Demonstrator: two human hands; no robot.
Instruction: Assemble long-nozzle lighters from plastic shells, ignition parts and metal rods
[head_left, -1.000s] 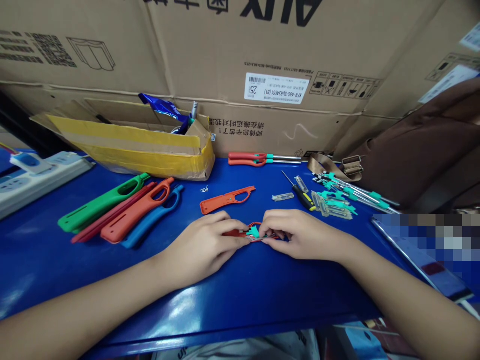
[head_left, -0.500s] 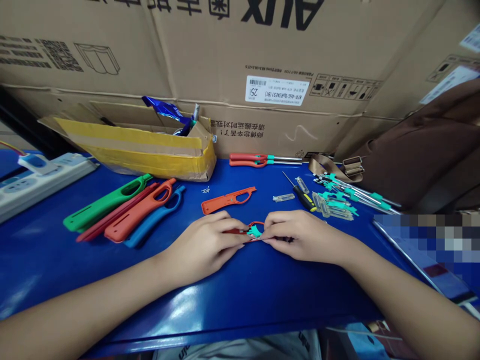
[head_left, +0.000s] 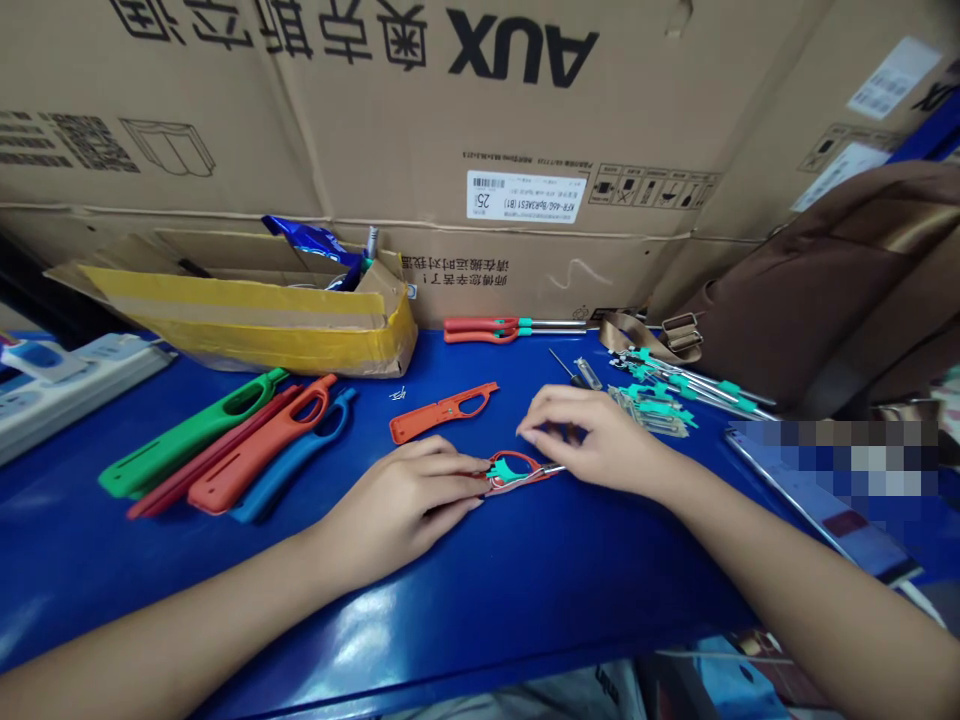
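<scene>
My left hand (head_left: 420, 500) pinches the left part of a red lighter shell half (head_left: 540, 478) lying open on the blue table. Inside that shell sit a green plastic piece (head_left: 501, 472), thin wires and the base of a metal tube (head_left: 553, 468). My left fingers cover the handle end. Above the tube end, my right hand (head_left: 592, 430) is raised off the shell, fingers curled and tips together, with nothing visible in them. Just beyond my hands lies an orange shell half (head_left: 442, 412), inner side up.
To the left lie green (head_left: 187, 435), red, orange and blue (head_left: 296, 460) lighter shells. Behind are a taped carton (head_left: 255, 335) and red lighters (head_left: 480, 328). Right: clear fuel tanks (head_left: 652, 410), metal tubes (head_left: 697, 385), a partly hidden screwdriver (head_left: 562, 365), a phone (head_left: 825, 510), a brown bag (head_left: 817, 290).
My right hand has let go of the red shell's tube end and lifted up and away, baring the tube. My left hand keeps its hold. The camera view has shifted slightly.
</scene>
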